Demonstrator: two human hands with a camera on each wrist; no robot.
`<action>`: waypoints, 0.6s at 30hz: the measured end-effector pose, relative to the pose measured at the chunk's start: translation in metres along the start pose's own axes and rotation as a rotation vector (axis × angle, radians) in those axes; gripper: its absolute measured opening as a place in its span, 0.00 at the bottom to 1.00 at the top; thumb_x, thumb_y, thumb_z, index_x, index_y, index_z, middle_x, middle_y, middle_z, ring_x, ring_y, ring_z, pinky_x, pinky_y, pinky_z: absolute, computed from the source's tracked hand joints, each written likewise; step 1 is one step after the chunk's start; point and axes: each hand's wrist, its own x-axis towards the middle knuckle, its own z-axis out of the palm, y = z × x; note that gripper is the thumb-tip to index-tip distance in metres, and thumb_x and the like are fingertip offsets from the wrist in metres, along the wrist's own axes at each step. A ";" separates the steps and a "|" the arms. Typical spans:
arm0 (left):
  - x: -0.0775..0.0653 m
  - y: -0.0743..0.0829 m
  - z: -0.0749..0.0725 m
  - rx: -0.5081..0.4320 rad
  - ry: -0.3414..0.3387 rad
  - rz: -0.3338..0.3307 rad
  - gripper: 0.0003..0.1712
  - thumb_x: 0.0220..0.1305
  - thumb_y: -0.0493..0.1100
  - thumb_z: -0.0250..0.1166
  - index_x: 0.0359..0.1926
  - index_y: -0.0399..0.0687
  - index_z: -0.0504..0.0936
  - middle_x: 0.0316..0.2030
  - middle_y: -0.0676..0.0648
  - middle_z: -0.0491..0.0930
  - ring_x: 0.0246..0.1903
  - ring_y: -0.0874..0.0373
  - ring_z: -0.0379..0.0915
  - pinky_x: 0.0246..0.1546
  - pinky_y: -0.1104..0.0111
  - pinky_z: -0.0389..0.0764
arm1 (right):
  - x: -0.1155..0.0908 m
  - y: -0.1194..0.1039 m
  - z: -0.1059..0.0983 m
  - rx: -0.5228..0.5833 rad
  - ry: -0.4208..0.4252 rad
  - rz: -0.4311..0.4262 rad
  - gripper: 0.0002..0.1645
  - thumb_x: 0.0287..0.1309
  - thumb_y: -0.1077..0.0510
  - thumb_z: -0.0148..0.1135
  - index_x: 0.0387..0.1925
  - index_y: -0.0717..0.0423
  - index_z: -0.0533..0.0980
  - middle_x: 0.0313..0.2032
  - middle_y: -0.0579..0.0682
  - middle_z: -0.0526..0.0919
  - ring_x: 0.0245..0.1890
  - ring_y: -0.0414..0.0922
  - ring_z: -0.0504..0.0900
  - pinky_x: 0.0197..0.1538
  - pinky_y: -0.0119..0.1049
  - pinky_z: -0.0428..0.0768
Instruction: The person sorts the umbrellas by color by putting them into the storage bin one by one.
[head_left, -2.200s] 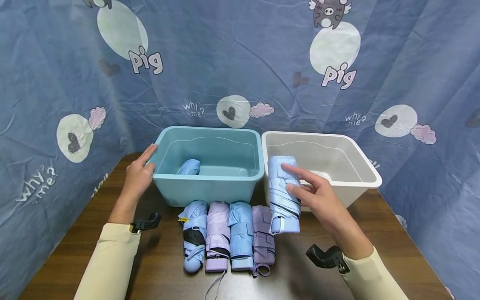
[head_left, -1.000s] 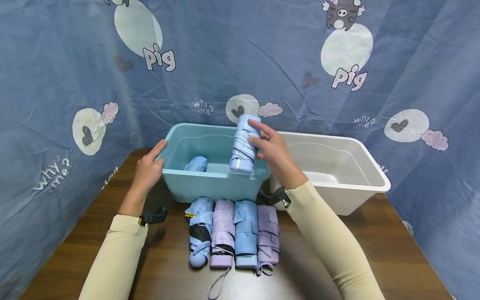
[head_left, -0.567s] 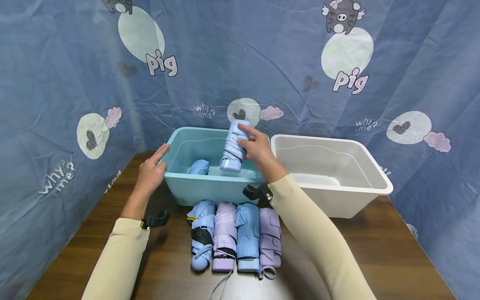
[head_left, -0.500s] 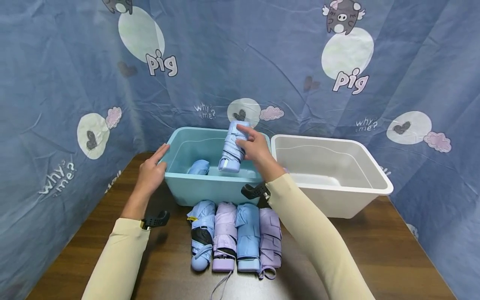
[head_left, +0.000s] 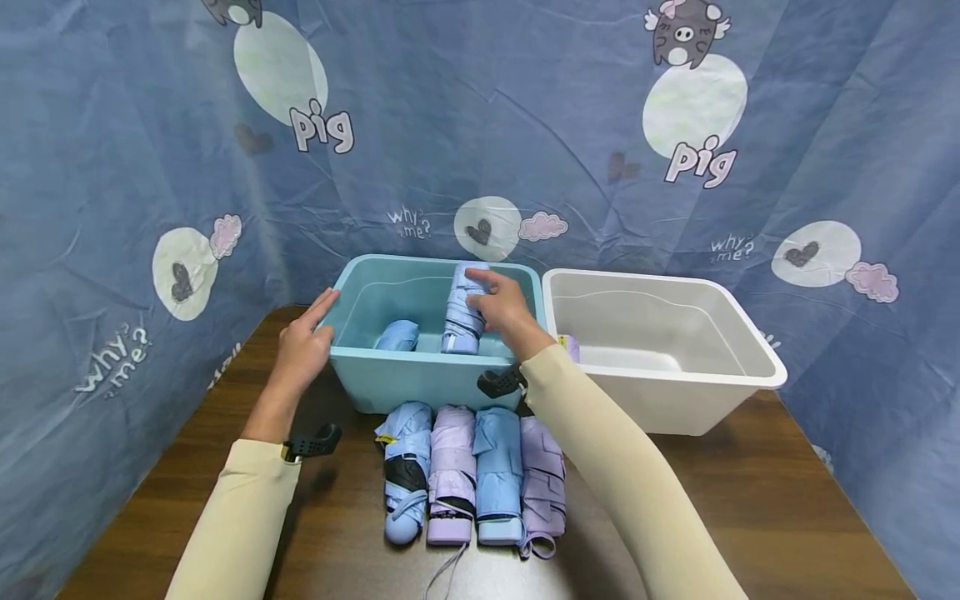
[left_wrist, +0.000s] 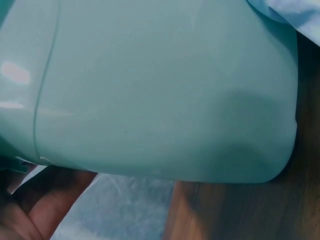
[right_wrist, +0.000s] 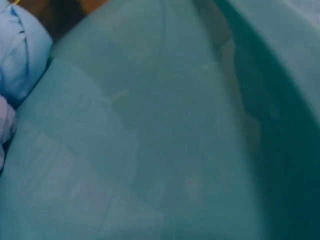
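My right hand [head_left: 501, 304] holds a light blue folded umbrella [head_left: 463, 312] by its upper right side, thumb and fingers around it. The umbrella hangs tilted inside the teal bin [head_left: 420, 357], handle end low near the front wall. Another blue folded umbrella [head_left: 399, 335] lies in the bin to its left, partly hidden by the front wall. My left hand [head_left: 302, 342] grips the bin's left rim at the front corner. The left wrist view shows part of that hand's fingers [left_wrist: 55, 205] beside the bin wall. In the right wrist view the bin's outer wall hides the right hand.
In front of the teal bin lie several folded umbrellas in a row: blue [head_left: 405, 475], pale purple [head_left: 452, 475], blue [head_left: 498, 475] and darker purple [head_left: 543, 483]. A white bin [head_left: 675, 375] stands to the right, a purple thing [head_left: 570, 347] inside. A printed curtain [head_left: 480, 125] hangs behind.
My right hand has carried the light blue umbrella from in front of the white bin leftward over the teal bin, then lowered it inside. My left hand stays on the rim.
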 end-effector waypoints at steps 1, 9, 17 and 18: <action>0.000 0.000 0.000 0.001 0.001 0.003 0.34 0.62 0.34 0.44 0.71 0.50 0.65 0.71 0.50 0.60 0.70 0.45 0.53 0.62 0.46 0.60 | 0.000 0.001 0.000 -0.011 -0.003 -0.001 0.30 0.60 0.65 0.60 0.61 0.37 0.75 0.59 0.56 0.72 0.44 0.49 0.77 0.37 0.41 0.79; 0.002 0.000 0.002 -0.017 -0.003 0.005 0.34 0.62 0.34 0.45 0.71 0.51 0.65 0.71 0.51 0.60 0.70 0.47 0.53 0.63 0.47 0.60 | 0.004 0.005 0.002 -0.113 -0.015 0.021 0.29 0.59 0.66 0.60 0.61 0.40 0.76 0.56 0.56 0.73 0.47 0.50 0.78 0.40 0.43 0.82; 0.001 -0.001 -0.001 -0.013 0.005 0.003 0.34 0.62 0.35 0.44 0.71 0.51 0.65 0.71 0.49 0.60 0.70 0.46 0.53 0.63 0.46 0.59 | 0.007 0.008 0.010 -0.257 -0.049 0.041 0.28 0.59 0.65 0.60 0.60 0.42 0.76 0.54 0.58 0.74 0.43 0.51 0.79 0.36 0.41 0.83; 0.000 -0.001 -0.001 -0.012 0.005 0.003 0.34 0.62 0.35 0.44 0.71 0.51 0.65 0.71 0.49 0.60 0.70 0.46 0.53 0.63 0.46 0.59 | 0.007 0.008 0.011 -0.268 -0.058 0.039 0.28 0.58 0.65 0.61 0.60 0.43 0.76 0.54 0.58 0.74 0.43 0.51 0.79 0.36 0.41 0.83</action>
